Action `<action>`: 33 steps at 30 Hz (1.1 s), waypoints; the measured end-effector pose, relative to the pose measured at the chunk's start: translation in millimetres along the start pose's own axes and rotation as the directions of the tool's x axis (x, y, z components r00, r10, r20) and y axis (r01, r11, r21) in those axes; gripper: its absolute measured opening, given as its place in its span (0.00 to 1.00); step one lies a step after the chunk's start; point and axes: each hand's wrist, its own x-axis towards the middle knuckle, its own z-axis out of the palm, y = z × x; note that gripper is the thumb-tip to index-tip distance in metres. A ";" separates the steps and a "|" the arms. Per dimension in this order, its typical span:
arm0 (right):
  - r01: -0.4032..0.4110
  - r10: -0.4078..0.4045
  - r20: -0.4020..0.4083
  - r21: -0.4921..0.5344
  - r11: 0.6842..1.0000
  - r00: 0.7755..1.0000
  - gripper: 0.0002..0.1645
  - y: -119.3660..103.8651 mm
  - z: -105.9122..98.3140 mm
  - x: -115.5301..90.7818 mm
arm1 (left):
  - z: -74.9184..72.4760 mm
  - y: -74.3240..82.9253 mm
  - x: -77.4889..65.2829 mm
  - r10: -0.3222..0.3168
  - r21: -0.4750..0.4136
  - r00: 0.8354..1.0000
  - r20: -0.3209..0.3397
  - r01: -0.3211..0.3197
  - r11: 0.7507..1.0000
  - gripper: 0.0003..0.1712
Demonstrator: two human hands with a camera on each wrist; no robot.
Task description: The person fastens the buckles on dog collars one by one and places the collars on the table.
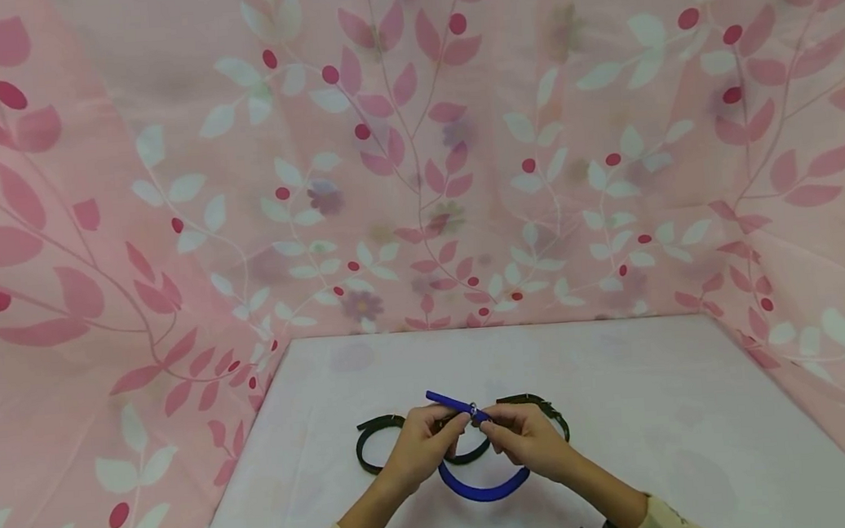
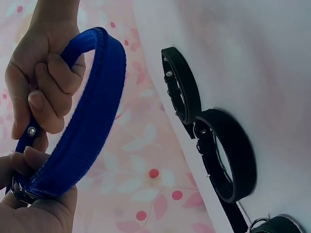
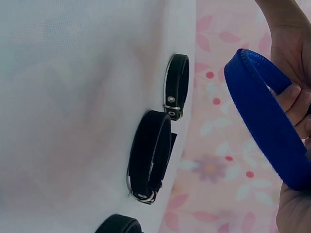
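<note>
Both hands hold a blue collar [image 1: 486,494], a padded strap bent into a loop above the table. My left hand [image 1: 422,442] pinches the collar close to its metal buckle [image 1: 473,410]. From the other side, my right hand [image 1: 529,438] pinches the strap beside that buckle. The strap's free end points up and left past the left fingers. In the left wrist view a metal eyelet [image 2: 32,131] shows on the strap at the right hand's fingertips. Fingers partly hide the buckle. The right wrist view shows the wide padded band [image 3: 262,114] of the collar.
Dark collars lie looped on the white table [image 1: 697,408] behind the hands: one at left [image 1: 362,452], one in the middle [image 1: 471,458], one at right [image 1: 565,427]. Pink floral cloth [image 1: 416,174] hangs around the table's back and sides.
</note>
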 end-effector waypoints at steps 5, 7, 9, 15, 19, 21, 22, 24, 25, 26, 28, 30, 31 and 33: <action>0.086 -0.088 -0.024 -0.055 0.995 0.996 0.14 3.2 0.7 0.4 | 2.4 0.4 -0.5 0.045 0.022 0.999 -0.004 -0.045 0.999 0.13; 0.084 -0.089 -0.051 -0.106 0.991 0.995 0.12 2.1 2.1 0.8 | 3.4 0.0 -0.2 0.061 0.040 0.998 -0.020 -0.060 0.997 0.13; 0.044 -0.057 -0.087 -0.146 0.988 0.995 0.09 0.3 4.0 1.1 | 4.4 -1.2 0.0 0.073 0.068 0.997 -0.040 -0.070 0.995 0.12; -0.099 0.069 -0.198 -0.146 0.984 0.978 0.09 -4.3 9.4 1.7 | 10.3 -5.6 1.8 0.138 0.253 0.989 -0.049 -0.122 0.960 0.15; -0.099 0.075 -0.245 -0.085 0.991 0.967 0.10 -3.6 11.0 1.5 | 14.0 -6.0 1.9 0.184 0.335 0.982 -0.046 -0.158 0.929 0.17; -0.079 0.058 -0.256 -0.075 0.994 0.965 0.10 -2.6 12.0 1.5 | 15.9 -5.8 1.7 0.202 0.364 0.979 -0.038 -0.175 0.915 0.17; -0.064 0.042 -0.254 -0.079 0.995 0.966 0.09 -1.8 12.5 1.5 | 16.8 -5.6 1.6 0.207 0.378 0.978 -0.026 -0.182 0.908 0.18; -0.024 -0.005 -0.237 -0.119 0.993 0.972 0.09 0.6 13.8 1.9 | 18.3 -5.2 1.2 0.210 0.403 0.978 -0.004 -0.191 0.895 0.17; -0.001 -0.033 -0.227 -0.148 0.989 0.973 0.08 1.9 14.5 2.2 | 18.9 -4.7 1.0 0.213 0.412 0.977 0.007 -0.197 0.890 0.16; 0.018 -0.055 -0.218 -0.170 0.985 0.974 0.08 3.4 15.2 2.5 | 19.4 -4.5 0.8 0.212 0.416 0.977 0.017 -0.200 0.887 0.16; 0.037 -0.079 -0.213 -0.195 0.980 0.974 0.07 6.3 16.4 2.8 | 19.8 -4.5 0.3 0.215 0.434 0.976 0.026 -0.204 0.877 0.14; 0.032 -0.078 -0.230 -0.197 0.980 0.970 0.07 8.5 17.4 2.7 | 19.9 -4.9 0.0 0.216 0.448 0.976 0.024 -0.204 0.870 0.12; 0.025 -0.072 -0.241 -0.191 0.981 0.968 0.07 9.3 17.7 2.4 | 20.0 -5.4 -0.1 0.214 0.454 0.977 0.022 -0.200 0.868 0.12; 0.011 -0.058 -0.261 -0.179 0.984 0.963 0.07 10.1 18.3 1.7 | 20.0 -6.7 -0.6 0.204 0.466 0.979 0.018 -0.189 0.864 0.11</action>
